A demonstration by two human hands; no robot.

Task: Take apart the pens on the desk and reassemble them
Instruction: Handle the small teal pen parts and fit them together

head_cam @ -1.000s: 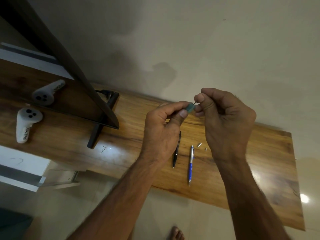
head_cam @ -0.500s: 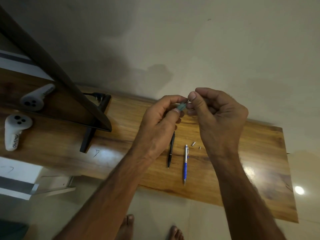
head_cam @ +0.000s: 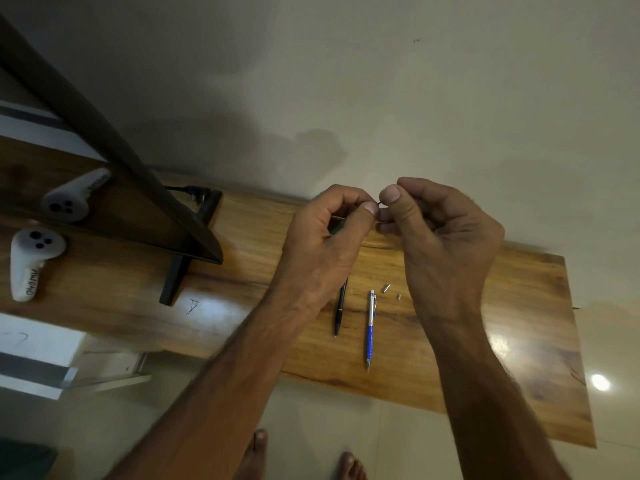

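Observation:
My left hand (head_cam: 325, 244) is closed around a green pen barrel (head_cam: 336, 227), mostly hidden in the fist, held above the wooden desk (head_cam: 519, 327). My right hand (head_cam: 446, 237) pinches a thin small pen part (head_cam: 381, 203) at its thumb tip, right beside the left thumb. On the desk below lie a black pen (head_cam: 340, 308) and a blue and silver pen (head_cam: 370, 329), side by side. Two tiny metal parts (head_cam: 385, 288) (head_cam: 398, 296) lie to the right of the blue pen's top.
A dark monitor (head_cam: 114, 161) on a black stand (head_cam: 188, 251) leans over the desk's left part. A white controller (head_cam: 29, 261) lies at far left, mirrored in the screen. A black plug (head_cam: 194, 192) sits behind the stand. My bare feet (head_cam: 256, 455) show below the desk edge.
The teal end of the barrel has gone out of sight behind my left thumb. Both hands stay together above the desk, and the camera has shifted slightly.

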